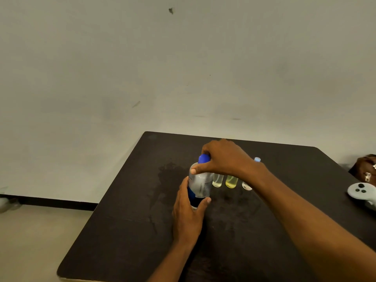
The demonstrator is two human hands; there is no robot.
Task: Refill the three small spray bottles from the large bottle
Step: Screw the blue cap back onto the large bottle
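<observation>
My left grip [188, 212] holds the big bottle [200, 185]; my right grip [225, 157] holds its blue cap [204, 159]. I think no pouring yet.

Observed bare left hand [188, 212] and bare right hand [223, 157]. Found left forearm [173, 259] and right forearm [295, 210] uncovered down to the frame edge. Recorded short-cut thumbnails [193, 171] on both hands. Could not resolve finer detail.

Head-worn view, downward over table [126, 231]
</observation>
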